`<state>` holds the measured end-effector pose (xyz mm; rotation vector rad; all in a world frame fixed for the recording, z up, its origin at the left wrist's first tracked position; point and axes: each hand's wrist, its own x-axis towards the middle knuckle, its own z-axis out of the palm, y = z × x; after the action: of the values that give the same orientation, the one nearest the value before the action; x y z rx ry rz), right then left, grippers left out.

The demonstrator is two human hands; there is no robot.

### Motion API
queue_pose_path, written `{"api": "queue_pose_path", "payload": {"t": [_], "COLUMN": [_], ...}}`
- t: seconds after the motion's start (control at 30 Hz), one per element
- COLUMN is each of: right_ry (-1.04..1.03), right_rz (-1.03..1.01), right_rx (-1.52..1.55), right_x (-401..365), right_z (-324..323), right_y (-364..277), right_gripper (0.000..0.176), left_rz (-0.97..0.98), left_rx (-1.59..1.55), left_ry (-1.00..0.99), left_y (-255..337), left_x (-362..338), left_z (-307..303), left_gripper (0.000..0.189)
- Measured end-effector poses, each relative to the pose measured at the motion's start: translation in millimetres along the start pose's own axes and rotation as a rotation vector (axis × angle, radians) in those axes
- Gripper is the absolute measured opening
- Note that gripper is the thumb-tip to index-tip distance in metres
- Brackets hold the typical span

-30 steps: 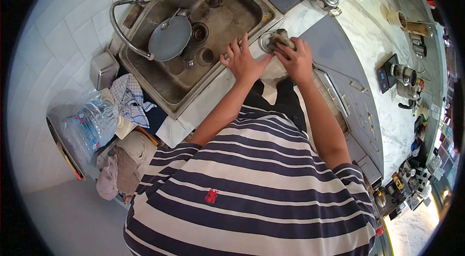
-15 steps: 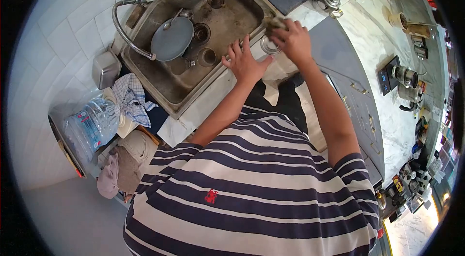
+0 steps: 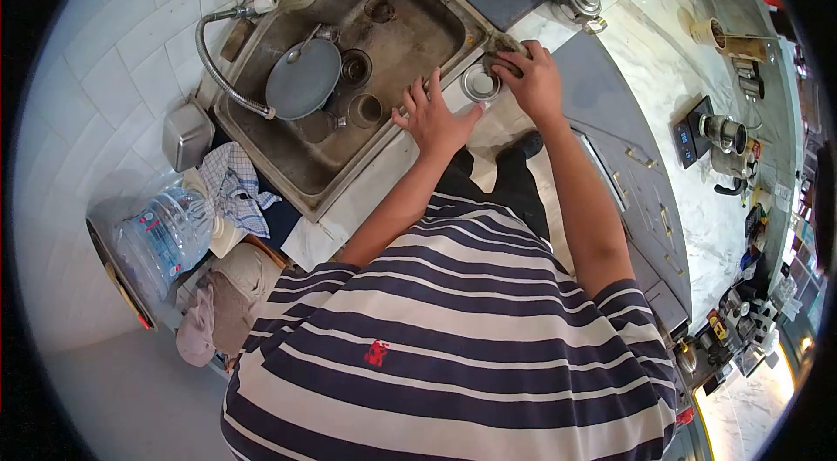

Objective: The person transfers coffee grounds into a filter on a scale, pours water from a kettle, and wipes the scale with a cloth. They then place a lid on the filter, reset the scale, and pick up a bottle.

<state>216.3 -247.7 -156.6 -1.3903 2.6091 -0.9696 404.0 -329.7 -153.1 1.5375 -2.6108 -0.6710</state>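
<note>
My right hand (image 3: 534, 82) is closed on a crumpled grey-brown cloth (image 3: 503, 53) at the sink's right front corner; its exact weave is too small to make out. Just below and left of it, a round silver metal lid or dish (image 3: 480, 84) sits on the counter strip. My left hand (image 3: 433, 121) has its fingers spread over the front rim of the sink (image 3: 366, 154), its thumb pointing toward the round metal piece. Inside the sink are a grey plate (image 3: 303, 82) with a spoon (image 3: 301, 44) on it, a glass (image 3: 364, 110) and a dark cup (image 3: 355, 69).
A flexible metal faucet hose (image 3: 214, 69) curves over the sink's left side. Left of the sink are a checked towel (image 3: 234, 184) and a large water bottle (image 3: 166, 234). A metal pot (image 3: 578, 2) stands at the back right. A scale (image 3: 691, 134) lies on the marble counter.
My right hand has come down slightly with the cloth, and more of the round metal piece shows. My left hand stays spread at the rim. The whole view has shifted a little.
</note>
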Motion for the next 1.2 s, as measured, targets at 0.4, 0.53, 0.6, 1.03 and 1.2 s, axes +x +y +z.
{"api": "queue_pose_path", "payload": {"t": [0.4,0.53,0.6,1.03,1.2], "right_ry": [-0.258,-0.164,-0.100,0.002,0.141], "right_rz": [-0.274,-0.153,-0.083,0.051,0.187], "right_rx": [-0.287,-0.269,-0.230,0.059,0.041], "right_x": [18,17,17,-56,-8], "right_z": [10,8,6,4,-7], "right_y": [-27,-13,-7,-8,7], "right_gripper": [0.024,0.027,0.028,0.038,0.034], "left_rz": [-0.004,-0.021,-0.024,-0.016,-0.024], "left_rx": [0.000,-0.015,-0.014,-0.028,-0.020], "left_ry": [0.030,-0.002,-0.003,-0.004,-0.013], "left_y": [1,0,0,-1,0], "left_x": [1,3,2,3,0], "left_z": [3,2,2,4,1], "left_gripper": [0.103,0.103,0.104,0.105,0.105]}}
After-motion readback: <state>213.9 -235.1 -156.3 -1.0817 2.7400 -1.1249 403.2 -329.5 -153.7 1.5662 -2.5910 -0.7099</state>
